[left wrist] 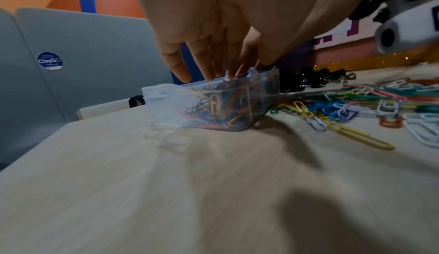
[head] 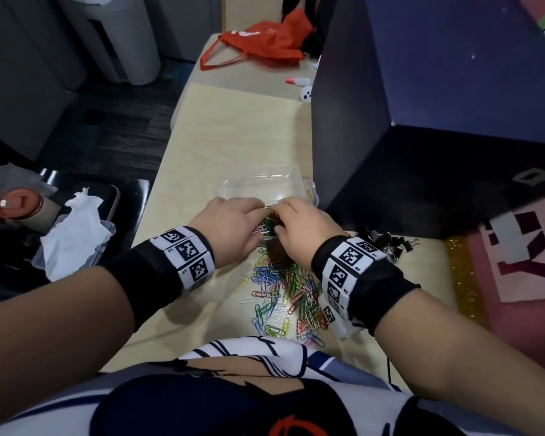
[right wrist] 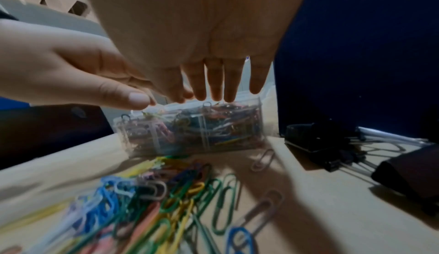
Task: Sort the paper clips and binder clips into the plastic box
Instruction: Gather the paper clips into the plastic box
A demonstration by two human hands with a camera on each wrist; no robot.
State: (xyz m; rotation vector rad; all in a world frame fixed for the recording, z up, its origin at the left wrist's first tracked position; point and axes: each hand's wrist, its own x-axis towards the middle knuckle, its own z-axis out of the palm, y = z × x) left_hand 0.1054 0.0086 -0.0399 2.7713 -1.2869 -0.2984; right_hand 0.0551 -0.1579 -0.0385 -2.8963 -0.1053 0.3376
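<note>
A clear plastic box (left wrist: 164,108) stuffed with coloured paper clips stands on the wooden table, its clear lid (head: 261,184) open behind it. Both hands are over it. My left hand (head: 230,225) reaches down with straight fingers (left wrist: 204,64) onto the clips in the box. My right hand (head: 302,228) hovers with straight fingers (right wrist: 215,85) at the box (right wrist: 190,132) top, touching the heaped clips. A loose pile of paper clips (head: 283,294) lies in front of the box. Black binder clips (head: 387,245) lie in a heap to the right.
A large dark blue box (head: 422,121) stands close on the right of the plastic box. A red bag (head: 265,42) and a pink marker (head: 296,80) lie at the table's far end. Left of the table edge are crumpled tissue (head: 76,237) and a cup (head: 22,206).
</note>
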